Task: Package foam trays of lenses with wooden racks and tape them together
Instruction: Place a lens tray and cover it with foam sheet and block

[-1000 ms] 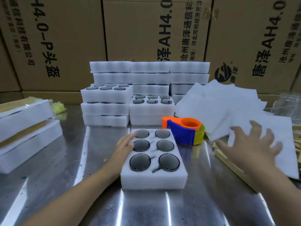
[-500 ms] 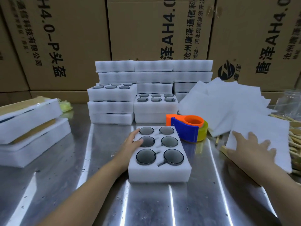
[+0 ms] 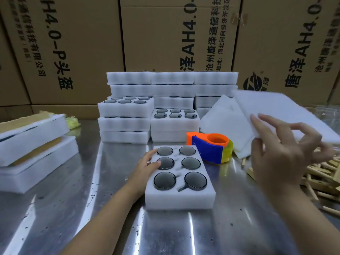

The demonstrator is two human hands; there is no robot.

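Steel table, cardboard boxes; left hand flat on tray, right hand pinches sheet.

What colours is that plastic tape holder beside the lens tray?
The plastic tape dispenser is orange and blue, with a yellowish roll; head view.

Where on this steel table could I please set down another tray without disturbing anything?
Bare steel lies between the wrapped bundles on the left and the near lens tray, in front of the tray stacks; the left forearm crosses its near part. The right side is crowded: tape dispenser, foam sheets, wooden racks.
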